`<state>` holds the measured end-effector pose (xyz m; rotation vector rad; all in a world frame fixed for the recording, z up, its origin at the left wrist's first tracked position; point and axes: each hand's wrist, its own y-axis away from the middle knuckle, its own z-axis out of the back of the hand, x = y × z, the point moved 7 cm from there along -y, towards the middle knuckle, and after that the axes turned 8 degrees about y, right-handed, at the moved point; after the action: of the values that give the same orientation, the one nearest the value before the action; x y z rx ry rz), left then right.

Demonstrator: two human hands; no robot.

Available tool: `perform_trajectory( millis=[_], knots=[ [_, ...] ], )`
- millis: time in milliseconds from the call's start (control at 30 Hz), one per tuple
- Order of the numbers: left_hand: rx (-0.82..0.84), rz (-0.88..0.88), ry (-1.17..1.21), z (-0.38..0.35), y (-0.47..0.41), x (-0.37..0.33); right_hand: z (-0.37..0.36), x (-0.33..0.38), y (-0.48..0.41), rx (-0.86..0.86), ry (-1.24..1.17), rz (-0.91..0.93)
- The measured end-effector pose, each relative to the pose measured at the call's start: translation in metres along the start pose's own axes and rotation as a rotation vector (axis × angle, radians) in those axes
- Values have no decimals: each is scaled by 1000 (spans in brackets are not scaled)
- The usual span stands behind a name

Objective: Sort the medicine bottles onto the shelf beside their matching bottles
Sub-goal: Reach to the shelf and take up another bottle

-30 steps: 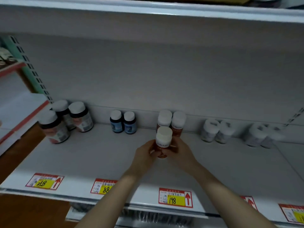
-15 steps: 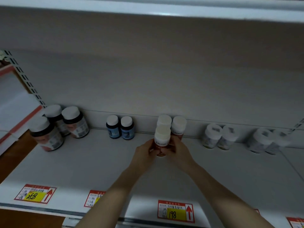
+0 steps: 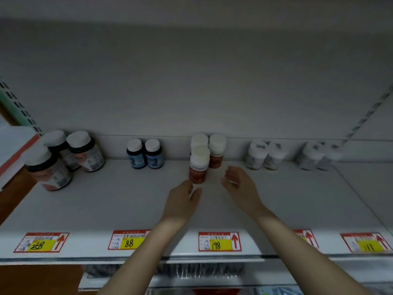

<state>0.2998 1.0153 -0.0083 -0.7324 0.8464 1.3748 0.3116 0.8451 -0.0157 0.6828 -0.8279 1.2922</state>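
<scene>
White retail shelf (image 3: 106,209) under dim light, grey back panel (image 3: 191,81) behind; the white-capped red-label bottle (image 3: 198,169) stands upright on the shelf, directly in front of the two matching red bottles (image 3: 216,154) at the back, roughly above the 198 tag (image 3: 220,241); we judge the step in hand as letting go and clearing the placed bottle; to do it well we draw both hands straight back toward the shelf edge, low and slow, without brushing the base, since the bottle looks tall and narrow and a nudge could knock it into the pair behind; label faces front and it sits square in its column, so we leave it be; our left hand (image 3: 180,201) lies just below the bottle's base, fingers relaxed and loosely parted, thumb tip right at the base; we cannot tell whether it touches, it grips nothing; our right hand (image 3: 240,186) sits just to the right of the bottle, apart from it, fingers gently curved and spread, holding nothing; blue bottles (image 3: 145,155) stand to the left, big dark bottles (image 3: 70,154) further left, blurred white bottles (image 3: 265,155) to the right, all well apart from our hands; no further bottles to sort are in view, so we cannot say how much remains
</scene>
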Motion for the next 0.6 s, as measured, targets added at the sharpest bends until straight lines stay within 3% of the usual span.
perform_trajectory(
  millis=[433, 600],
  knots=[
    [191, -205, 150, -118, 36, -128, 161, -51, 71, -360, 81, -77],
    [229, -366, 138, -192, 59, -191, 249, -84, 100, -371, 70, -83]
  ],
)
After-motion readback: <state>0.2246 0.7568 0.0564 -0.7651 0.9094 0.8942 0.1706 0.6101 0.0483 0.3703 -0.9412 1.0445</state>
